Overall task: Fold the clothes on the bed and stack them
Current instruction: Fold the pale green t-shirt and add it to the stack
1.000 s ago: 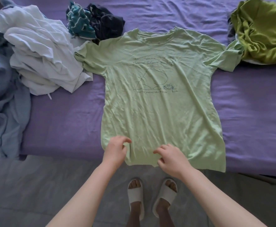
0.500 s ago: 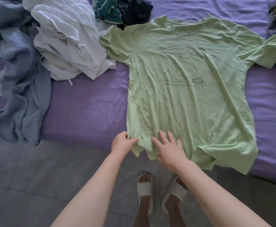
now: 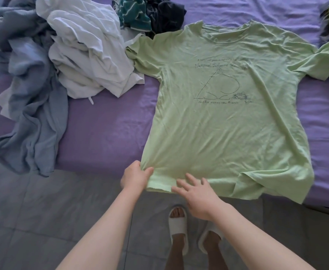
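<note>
Purple bed (image 3: 105, 133): shirt (image 3: 228, 123) flat, unfolded; my left hand (image 3: 135, 177) pinches its hem, right hand (image 3: 195, 193) spread; piles (image 3: 85, 61) wait.

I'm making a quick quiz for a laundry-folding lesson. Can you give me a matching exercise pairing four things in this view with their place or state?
Things:
1. light green T-shirt
2. white clothes
3. left hand
4. right hand

States:
A. fingers spread, resting on the hem
B. spread flat, print facing up
C. pinching the hem's left corner
D. crumpled in a heap beside the left sleeve

Pairs: 1-B, 2-D, 3-C, 4-A
</note>
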Demonstrator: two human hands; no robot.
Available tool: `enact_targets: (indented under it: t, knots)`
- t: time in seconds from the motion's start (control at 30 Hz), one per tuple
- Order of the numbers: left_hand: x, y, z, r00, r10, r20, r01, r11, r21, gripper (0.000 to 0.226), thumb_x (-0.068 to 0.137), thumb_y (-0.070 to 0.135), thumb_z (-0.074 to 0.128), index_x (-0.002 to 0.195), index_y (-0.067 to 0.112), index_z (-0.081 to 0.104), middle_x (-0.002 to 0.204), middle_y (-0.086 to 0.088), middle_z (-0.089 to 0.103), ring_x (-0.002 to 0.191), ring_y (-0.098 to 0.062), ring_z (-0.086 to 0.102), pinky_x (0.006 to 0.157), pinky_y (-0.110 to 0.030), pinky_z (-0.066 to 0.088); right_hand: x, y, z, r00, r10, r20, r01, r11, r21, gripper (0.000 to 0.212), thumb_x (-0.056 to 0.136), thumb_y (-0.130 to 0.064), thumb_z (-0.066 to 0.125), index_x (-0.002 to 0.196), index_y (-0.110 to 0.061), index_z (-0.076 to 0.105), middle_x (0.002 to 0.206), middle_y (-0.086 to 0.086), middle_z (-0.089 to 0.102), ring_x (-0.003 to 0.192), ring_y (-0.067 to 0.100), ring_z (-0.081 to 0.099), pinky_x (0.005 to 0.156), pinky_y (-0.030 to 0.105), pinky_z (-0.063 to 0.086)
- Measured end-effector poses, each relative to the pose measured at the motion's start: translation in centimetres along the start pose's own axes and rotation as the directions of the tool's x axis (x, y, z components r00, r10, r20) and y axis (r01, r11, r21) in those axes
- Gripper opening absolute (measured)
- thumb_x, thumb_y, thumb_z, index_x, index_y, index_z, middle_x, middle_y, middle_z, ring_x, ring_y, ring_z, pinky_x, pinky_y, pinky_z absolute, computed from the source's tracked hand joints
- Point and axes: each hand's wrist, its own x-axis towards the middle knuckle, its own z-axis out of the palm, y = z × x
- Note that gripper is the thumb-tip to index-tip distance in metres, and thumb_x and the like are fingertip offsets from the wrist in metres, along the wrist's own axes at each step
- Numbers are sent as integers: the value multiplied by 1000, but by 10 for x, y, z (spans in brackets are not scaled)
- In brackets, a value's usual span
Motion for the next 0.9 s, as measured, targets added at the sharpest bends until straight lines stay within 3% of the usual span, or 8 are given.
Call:
enact_targets:
  t: [0.1,0.17,0.33,0.5,0.67,0.73,0.8,0.9]
  knots:
    - [-8,20,12,982,81,-170,-53,985,165,38,86,32,64,119,21,50,124,-4,52,117,-26,47,91,-37,40,-18,17,-3,976,88,-197,-39,970,241,61,92,-16,44,149,-28,23,155,-3,24,142,20,20,105,40,32]
    - [-15,40,24,940,266,-215,-215,948,233,48,87,26,60,132,20,45,135,-5,43,126,-25,37,100,-38,34,-36,41,-4,880,236,-412,-91,935,342,51,90,-12,49,140,-18,43,144,1,43,134,21,35,103,36,35]
    - [-49,116,81,693,708,133,-712,647,272,48,92,13,46,139,21,45,149,-4,35,139,-19,25,108,-32,25,-92,124,8,588,612,-529,-322,777,541,26,88,-8,61,114,-4,66,122,12,62,121,30,50,102,43,39]
    - [-93,186,140,539,752,379,-838,526,147,51,91,5,43,141,20,44,146,-5,40,134,-24,34,105,-38,35,-130,187,28,313,868,-385,-527,496,690,37,92,-16,57,128,-6,55,138,18,47,128,36,40,99,48,36]
    - [-115,229,161,604,626,494,-779,596,197,59,89,4,47,144,18,34,135,-12,45,117,-33,50,94,-41,45,-140,209,38,397,881,-258,-501,443,743,61,91,-11,55,147,-20,32,133,15,43,112,39,49,94,44,37]
    - [-119,237,162,656,490,573,-676,719,159,59,89,-3,36,143,18,33,128,-17,49,95,-33,63,81,-43,53,-150,215,40,444,852,-276,-504,492,710,63,90,-5,51,146,-26,34,122,12,49,98,39,54,86,43,40]
    - [-127,241,164,613,383,691,-600,795,92,55,89,-5,29,137,18,43,121,-20,55,67,-30,66,68,-40,57,-165,224,44,466,836,-290,-586,537,607,60,88,-4,48,142,-30,42,114,8,51,93,33,54,83,39,38]
    - [-135,250,169,630,477,613,-725,645,243,41,96,11,36,132,22,53,128,-11,58,105,-28,63,84,-31,48,-184,234,50,484,839,-249,-661,537,524,49,87,-8,51,131,-30,54,110,3,50,101,25,52,84,34,34]
